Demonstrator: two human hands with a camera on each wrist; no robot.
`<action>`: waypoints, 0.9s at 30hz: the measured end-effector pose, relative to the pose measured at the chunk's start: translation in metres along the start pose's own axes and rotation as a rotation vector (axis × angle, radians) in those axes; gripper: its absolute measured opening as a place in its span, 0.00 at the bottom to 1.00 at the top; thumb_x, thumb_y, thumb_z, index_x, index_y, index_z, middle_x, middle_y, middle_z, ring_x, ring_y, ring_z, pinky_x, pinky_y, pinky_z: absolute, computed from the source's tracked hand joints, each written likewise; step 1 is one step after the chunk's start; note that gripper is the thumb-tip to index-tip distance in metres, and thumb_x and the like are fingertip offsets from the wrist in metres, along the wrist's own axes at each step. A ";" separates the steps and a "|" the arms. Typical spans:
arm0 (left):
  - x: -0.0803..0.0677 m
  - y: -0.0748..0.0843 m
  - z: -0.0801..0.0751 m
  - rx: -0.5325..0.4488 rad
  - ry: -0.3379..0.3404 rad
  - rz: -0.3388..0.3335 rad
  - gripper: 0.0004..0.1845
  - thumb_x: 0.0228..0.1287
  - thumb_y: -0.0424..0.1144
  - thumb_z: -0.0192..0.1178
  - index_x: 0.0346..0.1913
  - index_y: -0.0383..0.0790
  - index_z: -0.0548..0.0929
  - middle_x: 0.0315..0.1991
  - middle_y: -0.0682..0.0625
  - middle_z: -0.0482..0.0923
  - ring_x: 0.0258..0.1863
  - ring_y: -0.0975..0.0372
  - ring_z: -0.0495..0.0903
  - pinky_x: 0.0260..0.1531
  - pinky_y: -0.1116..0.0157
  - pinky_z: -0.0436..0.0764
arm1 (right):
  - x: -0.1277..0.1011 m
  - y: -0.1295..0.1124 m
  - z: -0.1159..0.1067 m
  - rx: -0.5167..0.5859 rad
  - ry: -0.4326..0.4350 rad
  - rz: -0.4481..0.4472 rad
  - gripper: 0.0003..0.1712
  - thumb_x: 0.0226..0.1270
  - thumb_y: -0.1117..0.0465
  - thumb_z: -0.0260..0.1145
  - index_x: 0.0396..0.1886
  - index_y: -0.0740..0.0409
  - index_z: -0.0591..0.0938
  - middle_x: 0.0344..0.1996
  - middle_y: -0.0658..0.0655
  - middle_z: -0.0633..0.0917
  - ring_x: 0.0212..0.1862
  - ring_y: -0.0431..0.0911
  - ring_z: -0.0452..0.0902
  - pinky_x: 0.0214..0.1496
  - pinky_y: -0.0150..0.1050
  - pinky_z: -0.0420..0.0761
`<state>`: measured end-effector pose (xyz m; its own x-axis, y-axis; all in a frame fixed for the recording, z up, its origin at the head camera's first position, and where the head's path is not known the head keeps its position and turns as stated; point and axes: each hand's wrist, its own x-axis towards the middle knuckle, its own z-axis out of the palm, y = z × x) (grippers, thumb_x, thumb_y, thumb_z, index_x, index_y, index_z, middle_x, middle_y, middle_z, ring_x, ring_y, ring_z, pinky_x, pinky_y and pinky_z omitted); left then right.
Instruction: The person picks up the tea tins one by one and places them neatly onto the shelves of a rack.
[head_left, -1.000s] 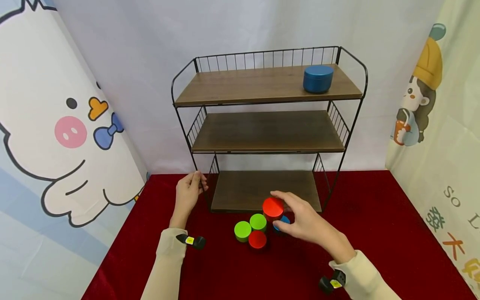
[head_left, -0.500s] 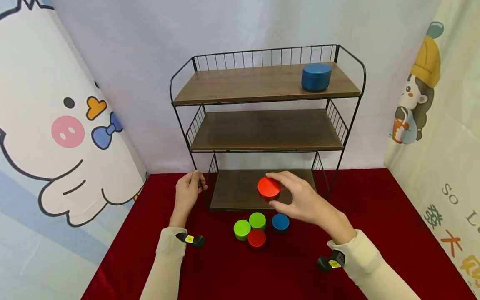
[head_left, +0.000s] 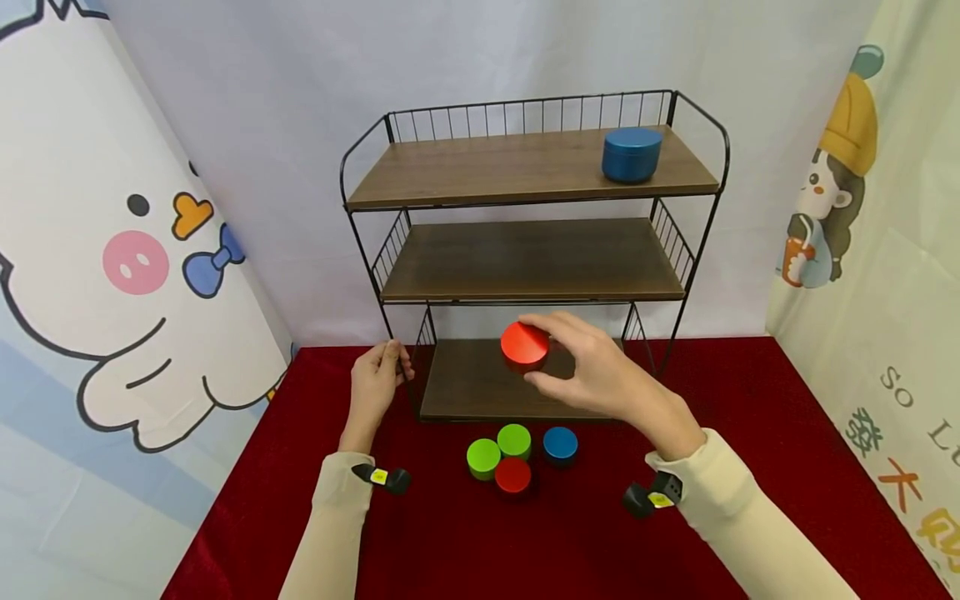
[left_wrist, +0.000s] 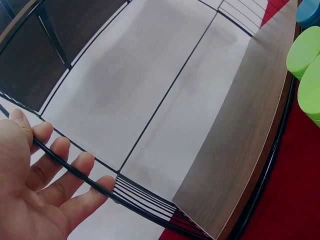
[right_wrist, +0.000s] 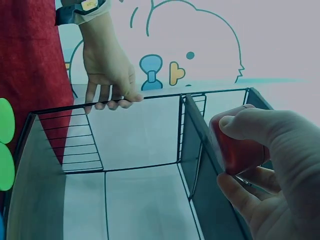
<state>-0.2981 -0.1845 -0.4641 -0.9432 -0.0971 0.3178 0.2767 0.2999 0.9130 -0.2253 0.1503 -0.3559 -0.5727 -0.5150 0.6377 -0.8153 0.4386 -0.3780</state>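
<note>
On the far left of the work, my left hand [head_left: 377, 385] is steadying the wire shelf rack [head_left: 534, 171]: its fingers [left_wrist: 64, 170] curl round the thin black upright at the rack's left front corner, with the wire running across them in the left wrist view. The rack stands at the far edge of the red tablecloth [head_left: 750, 467].

Moving right, four small tins sit on the cloth just near of the rack's bottom shelf: a left green tin [head_left: 483, 457] touching a second green tin [head_left: 514, 439], a small red tin [head_left: 513, 475] in front of them, and a small blue tin [head_left: 560, 443] just to the right.

Above and beyond these, my right hand [head_left: 592, 375] pinches the red tin [head_left: 524, 345] between thumb and fingers, holding it in the air in front of the gap between the bottom shelf [head_left: 480, 379] and the middle shelf [head_left: 534, 260]. A large blue tin [head_left: 632, 154] stands at the right end of the top shelf.

I judge the step in hand to be carrying the red tin to a shelf. The next move calls for bringing it over a board, keeping clear of the front wire, lowering it flat, and only then loosening the pinch.
</note>
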 end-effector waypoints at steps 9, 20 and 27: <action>0.000 0.002 0.001 -0.005 0.003 -0.004 0.28 0.82 0.52 0.48 0.37 0.27 0.81 0.36 0.34 0.81 0.33 0.47 0.86 0.37 0.59 0.89 | 0.026 -0.007 -0.011 0.019 0.003 -0.036 0.39 0.56 0.65 0.81 0.67 0.66 0.76 0.57 0.62 0.83 0.54 0.51 0.83 0.56 0.46 0.86; -0.013 0.039 -0.003 -0.019 -0.036 -0.017 0.27 0.83 0.45 0.47 0.39 0.19 0.79 0.38 0.26 0.79 0.39 0.33 0.84 0.45 0.42 0.86 | 0.058 -0.018 -0.026 -0.006 0.020 -0.106 0.38 0.56 0.66 0.80 0.66 0.67 0.77 0.57 0.62 0.83 0.54 0.49 0.82 0.56 0.42 0.86; -0.014 0.041 -0.003 0.000 -0.034 -0.021 0.27 0.83 0.45 0.47 0.40 0.19 0.79 0.38 0.27 0.80 0.40 0.33 0.84 0.44 0.48 0.88 | 0.079 -0.026 -0.038 -0.029 0.022 -0.138 0.37 0.57 0.66 0.79 0.66 0.67 0.77 0.56 0.63 0.83 0.55 0.50 0.81 0.58 0.45 0.85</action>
<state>-0.2726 -0.1741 -0.4307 -0.9545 -0.0711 0.2897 0.2568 0.2982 0.9193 -0.2463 0.1264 -0.2698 -0.4529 -0.5556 0.6973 -0.8833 0.3856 -0.2665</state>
